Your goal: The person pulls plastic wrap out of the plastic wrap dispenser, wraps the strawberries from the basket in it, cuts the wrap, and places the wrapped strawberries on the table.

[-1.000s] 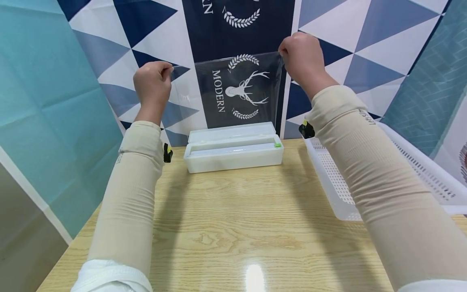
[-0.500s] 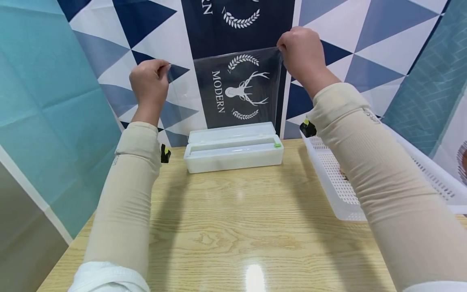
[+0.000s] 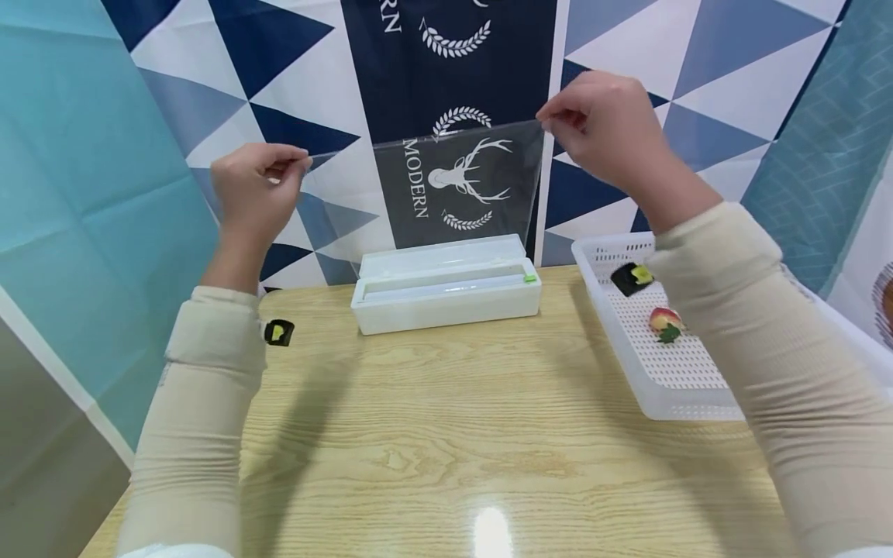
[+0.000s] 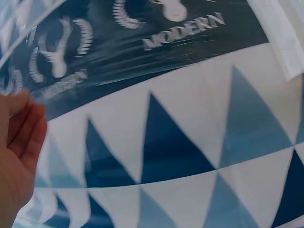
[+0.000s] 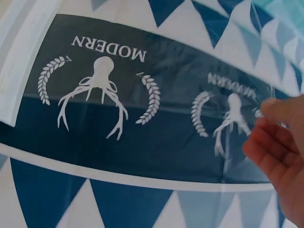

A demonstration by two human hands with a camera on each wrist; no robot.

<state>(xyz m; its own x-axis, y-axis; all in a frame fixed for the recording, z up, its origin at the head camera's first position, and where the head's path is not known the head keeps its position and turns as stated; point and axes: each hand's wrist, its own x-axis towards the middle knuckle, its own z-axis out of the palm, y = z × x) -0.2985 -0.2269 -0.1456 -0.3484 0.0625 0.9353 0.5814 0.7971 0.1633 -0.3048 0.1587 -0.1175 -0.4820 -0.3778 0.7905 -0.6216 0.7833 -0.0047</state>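
Observation:
A sheet of clear cling film [image 3: 463,174] rises from the white wrap dispenser box [image 3: 446,308], stretched upright in front of the back cloth. My left hand [image 3: 253,190] pinches the film's upper left corner between thumb and fingertips. Higher up, my right hand [image 3: 614,132] pinches the upper right corner, so the top edge slants. The dispenser's lid [image 3: 443,256] stands raised behind it, and a small green piece [image 3: 530,278] sits at its right end. In the right wrist view, the film [image 5: 225,156] shows as a faint sheen beside the fingers.
A white perforated basket [image 3: 628,372] stands on the wooden table [image 3: 418,434] at the right, partly behind the right sleeve. In it lies a red and yellow fruit-like thing [image 3: 663,319] with green leaves. A patterned cloth [image 3: 307,85] hangs close behind the dispenser.
Both hands have come lower and moved apart, the left to the left and the right to the right, with the film still pinched. The fruit-like thing in the basket has come into view.

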